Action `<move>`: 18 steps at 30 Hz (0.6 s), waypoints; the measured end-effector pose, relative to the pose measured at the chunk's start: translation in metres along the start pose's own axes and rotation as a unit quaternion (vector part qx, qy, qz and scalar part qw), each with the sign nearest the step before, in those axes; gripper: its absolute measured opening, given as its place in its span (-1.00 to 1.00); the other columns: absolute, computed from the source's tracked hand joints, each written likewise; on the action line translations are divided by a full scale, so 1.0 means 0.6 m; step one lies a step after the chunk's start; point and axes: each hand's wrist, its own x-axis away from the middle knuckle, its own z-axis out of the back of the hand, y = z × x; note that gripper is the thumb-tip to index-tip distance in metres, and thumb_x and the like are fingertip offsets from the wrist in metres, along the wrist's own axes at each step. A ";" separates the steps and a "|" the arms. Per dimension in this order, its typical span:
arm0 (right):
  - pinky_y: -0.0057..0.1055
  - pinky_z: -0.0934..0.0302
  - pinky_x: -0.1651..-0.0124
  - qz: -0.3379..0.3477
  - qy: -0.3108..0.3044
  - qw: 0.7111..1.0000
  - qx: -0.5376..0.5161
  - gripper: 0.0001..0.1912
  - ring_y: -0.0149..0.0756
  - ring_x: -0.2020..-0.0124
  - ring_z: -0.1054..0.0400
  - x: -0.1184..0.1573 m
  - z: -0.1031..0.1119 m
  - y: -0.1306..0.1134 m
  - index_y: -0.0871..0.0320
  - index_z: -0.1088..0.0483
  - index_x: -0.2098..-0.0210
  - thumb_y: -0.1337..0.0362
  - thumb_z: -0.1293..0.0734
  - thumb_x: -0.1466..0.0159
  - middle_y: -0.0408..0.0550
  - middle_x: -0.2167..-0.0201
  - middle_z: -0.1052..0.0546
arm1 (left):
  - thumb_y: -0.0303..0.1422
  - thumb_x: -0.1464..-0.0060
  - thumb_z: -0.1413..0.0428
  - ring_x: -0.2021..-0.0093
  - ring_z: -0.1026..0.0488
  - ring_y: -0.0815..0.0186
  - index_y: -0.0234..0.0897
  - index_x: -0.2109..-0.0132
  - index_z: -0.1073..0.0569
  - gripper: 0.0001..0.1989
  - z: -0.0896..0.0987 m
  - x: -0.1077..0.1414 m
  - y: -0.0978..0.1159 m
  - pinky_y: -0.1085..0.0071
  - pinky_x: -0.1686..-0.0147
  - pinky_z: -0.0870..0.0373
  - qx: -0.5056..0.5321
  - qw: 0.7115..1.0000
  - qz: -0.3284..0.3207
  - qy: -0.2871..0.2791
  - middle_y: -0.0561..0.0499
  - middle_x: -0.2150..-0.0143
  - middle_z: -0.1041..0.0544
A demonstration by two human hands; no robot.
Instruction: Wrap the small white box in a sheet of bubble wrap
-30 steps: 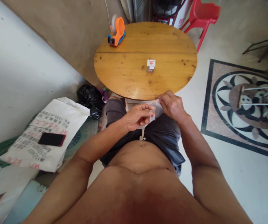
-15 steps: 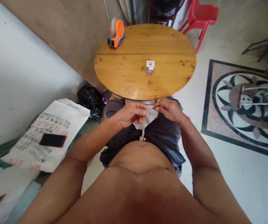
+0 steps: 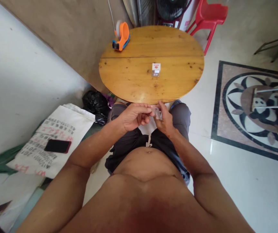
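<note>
My left hand (image 3: 137, 117) is closed, its thumb and forefinger pinching the left edge of a small, crumpled piece of clear plastic film (image 3: 157, 113). Against the film's right side is my right hand (image 3: 165, 120), fingers partly curled around it and one fingertip pointing up toward the table. Both hands are close together over my lap, just below the table's near edge. The film's exact shape is hard to make out. A small white and brown box (image 3: 155, 70) stands on the oval wooden table (image 3: 129, 76), beyond my hands.
An orange tape dispenser (image 3: 122, 36) sits at the table's far left. On the left, a phone (image 3: 58, 146) lies on a printed white sack (image 3: 36, 152), near a black plastic bag (image 3: 95, 105). Behind the table are a fan (image 3: 171, 9) and a red chair (image 3: 210, 16).
My right hand has moved left, closer to my left hand, and its pinch has turned into a looser curl around the film. The film is now bunched smaller. The view has shifted slightly.
</note>
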 end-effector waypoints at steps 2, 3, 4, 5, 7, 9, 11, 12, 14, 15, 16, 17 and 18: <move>-0.10 -0.44 -0.08 -0.050 0.001 0.998 -0.036 -0.53 -0.08 0.03 -0.54 -0.014 0.009 -0.005 0.07 -0.40 -0.22 -0.01 -0.21 -0.44 0.10 0.00 -0.62 | -0.43 0.03 -0.25 0.64 -0.40 0.46 -0.39 0.24 -0.52 -0.84 -0.001 0.001 0.006 0.55 0.70 -0.13 -0.004 1.000 -0.004 0.011 0.03 0.45 -0.55; -0.15 -0.45 -0.03 -0.075 -0.012 0.996 -0.053 -0.58 -0.11 0.09 -0.56 -0.022 0.017 -0.008 0.05 -0.50 -0.09 -0.04 -0.24 -0.43 0.05 0.07 -0.65 | -0.42 0.01 -0.24 0.65 -0.39 0.46 -0.39 0.24 -0.53 -0.84 0.000 0.001 0.009 0.54 0.70 -0.14 -0.008 1.000 -0.002 0.017 0.01 0.45 -0.56; -0.19 -0.46 0.03 -0.097 -0.032 0.992 -0.071 -0.60 -0.14 0.16 -0.56 -0.029 0.027 -0.010 0.05 -0.55 0.01 -0.07 -0.27 -0.40 0.01 0.15 -0.67 | -0.40 0.00 -0.23 0.65 -0.39 0.45 -0.40 0.23 -0.53 -0.84 0.002 0.001 0.014 0.54 0.70 -0.14 -0.012 1.000 0.004 0.022 0.00 0.44 -0.57; -0.22 -0.46 0.08 -0.115 -0.053 0.988 -0.088 -0.60 -0.16 0.22 -0.56 -0.037 0.037 -0.011 0.05 -0.57 0.08 -0.09 -0.29 -0.38 -0.02 0.22 -0.68 | -0.39 -0.01 -0.23 0.65 -0.39 0.45 -0.40 0.23 -0.54 -0.83 0.005 0.001 0.018 0.53 0.70 -0.15 -0.017 0.999 0.013 0.026 -0.02 0.44 -0.57; -0.27 -0.44 0.18 -0.137 -0.087 0.980 -0.112 -0.59 -0.20 0.31 -0.55 -0.049 0.055 -0.011 0.06 -0.60 0.13 -0.11 -0.33 -0.35 -0.05 0.30 -0.68 | -0.37 -0.01 -0.24 0.65 -0.39 0.44 -0.40 0.24 -0.53 -0.82 0.014 -0.001 0.024 0.52 0.70 -0.16 -0.026 0.998 0.034 0.036 -0.03 0.45 -0.58; -0.29 -0.42 0.21 -0.143 -0.102 0.977 -0.120 -0.62 -0.22 0.35 -0.54 -0.056 0.068 -0.008 0.08 -0.62 0.16 -0.07 -0.37 -0.31 -0.06 0.32 -0.68 | -0.37 0.01 -0.25 0.65 -0.40 0.43 -0.40 0.24 -0.52 -0.80 0.024 -0.005 0.026 0.52 0.70 -0.16 -0.037 0.997 0.046 0.047 -0.03 0.46 -0.57; -0.31 -0.40 0.23 -0.144 -0.108 0.976 -0.122 -0.68 -0.22 0.36 -0.53 -0.059 0.076 -0.005 0.10 -0.63 0.19 0.00 -0.40 -0.28 -0.06 0.34 -0.68 | -0.37 0.03 -0.26 0.65 -0.41 0.41 -0.40 0.23 -0.50 -0.79 0.034 -0.011 0.026 0.52 0.70 -0.18 -0.043 0.996 0.050 0.057 -0.03 0.47 -0.57; -0.32 -0.40 0.24 -0.148 -0.111 0.975 -0.126 -0.71 -0.23 0.37 -0.53 -0.058 0.077 -0.004 0.10 -0.63 0.21 0.04 -0.41 -0.26 -0.06 0.35 -0.68 | -0.38 0.03 -0.26 0.64 -0.42 0.40 -0.39 0.22 -0.50 -0.79 0.038 -0.013 0.026 0.52 0.69 -0.19 -0.042 0.996 0.049 0.061 -0.02 0.47 -0.56; -0.34 -0.39 0.28 -0.166 -0.125 0.967 -0.145 -0.75 -0.25 0.42 -0.51 -0.056 0.077 -0.003 0.11 -0.63 0.25 0.08 -0.42 -0.23 -0.08 0.39 -0.66 | -0.39 0.02 -0.26 0.62 -0.44 0.39 -0.37 0.21 -0.47 -0.79 0.042 -0.017 0.028 0.52 0.67 -0.23 -0.029 0.997 0.037 0.068 -0.01 0.47 -0.56; -0.34 -0.38 0.30 -0.181 -0.132 0.962 -0.159 -0.75 -0.27 0.44 -0.50 -0.054 0.076 -0.004 0.12 -0.63 0.25 0.09 -0.42 -0.22 -0.09 0.41 -0.65 | -0.40 0.02 -0.25 0.61 -0.44 0.40 -0.36 0.20 -0.46 -0.79 0.042 -0.019 0.030 0.52 0.65 -0.25 -0.020 0.997 0.027 0.072 -0.01 0.46 -0.56; -0.35 -0.38 0.32 -0.197 -0.137 0.955 -0.175 -0.74 -0.28 0.46 -0.49 -0.052 0.074 -0.005 0.12 -0.63 0.25 0.09 -0.43 -0.21 -0.09 0.42 -0.65 | -0.40 0.01 -0.25 0.60 -0.45 0.40 -0.36 0.19 -0.45 -0.78 0.041 -0.021 0.033 0.52 0.63 -0.27 -0.012 0.997 0.015 0.075 -0.01 0.45 -0.57; -0.36 -0.37 0.34 -0.213 -0.140 0.948 -0.189 -0.74 -0.29 0.47 -0.48 -0.050 0.072 -0.006 0.13 -0.63 0.25 0.09 -0.43 -0.20 -0.10 0.42 -0.64 | -0.41 0.01 -0.25 0.58 -0.47 0.40 -0.36 0.18 -0.45 -0.77 0.039 -0.022 0.036 0.52 0.62 -0.28 -0.007 0.997 0.003 0.077 -0.01 0.42 -0.58; -0.37 -0.37 0.36 -0.228 -0.141 0.942 -0.202 -0.73 -0.29 0.48 -0.48 -0.049 0.069 -0.007 0.14 -0.62 0.25 0.08 -0.43 -0.18 -0.11 0.43 -0.64 | -0.44 0.02 -0.26 0.56 -0.49 0.40 -0.36 0.16 -0.44 -0.75 0.036 -0.024 0.039 0.53 0.60 -0.30 -0.007 0.997 -0.007 0.077 -0.02 0.40 -0.59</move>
